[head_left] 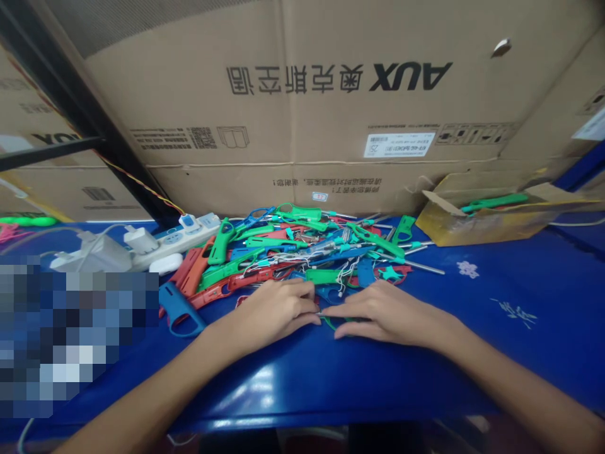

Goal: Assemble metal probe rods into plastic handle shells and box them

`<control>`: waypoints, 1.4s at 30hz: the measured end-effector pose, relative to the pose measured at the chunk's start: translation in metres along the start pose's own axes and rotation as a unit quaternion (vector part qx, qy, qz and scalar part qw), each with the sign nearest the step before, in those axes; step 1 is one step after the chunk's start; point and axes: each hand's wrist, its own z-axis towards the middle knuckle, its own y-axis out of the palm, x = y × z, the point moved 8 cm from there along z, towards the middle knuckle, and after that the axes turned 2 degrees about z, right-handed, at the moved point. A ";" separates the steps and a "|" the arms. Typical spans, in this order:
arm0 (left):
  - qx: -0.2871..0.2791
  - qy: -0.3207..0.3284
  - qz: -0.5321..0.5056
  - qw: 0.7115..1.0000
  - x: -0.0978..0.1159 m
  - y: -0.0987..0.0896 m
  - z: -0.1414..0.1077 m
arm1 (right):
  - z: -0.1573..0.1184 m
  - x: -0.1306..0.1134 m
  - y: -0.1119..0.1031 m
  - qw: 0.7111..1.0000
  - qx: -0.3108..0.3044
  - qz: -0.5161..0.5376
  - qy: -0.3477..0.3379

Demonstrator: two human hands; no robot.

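Note:
In front of the pile, my left hand (278, 310) has its fingers bent together around a small part at the centre of the blue table; most of that part is hidden. Close beside it, my right hand (387, 313) pinches a green piece (333, 324), of which a thin curved edge shows between the hands. The fingertips of both hands nearly meet. Just beyond them lies a heap of green, red and blue plastic lighter-like handles (278, 243) with metal tubes and white wires. A blue handle (180, 310) lies at the heap's left end.
A white power strip (177, 239) with plugs and adapters stands at the left. An open cardboard box (491, 221) holding green pieces is at the right. A large cardboard panel (302, 113) rises behind the blue table (378, 384). White bits (517, 312) lie at the right.

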 end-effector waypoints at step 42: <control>-0.013 -0.009 -0.039 0.999 0.002 -0.012 -0.003 | -0.003 0.010 -0.008 0.997 -0.028 0.054 0.055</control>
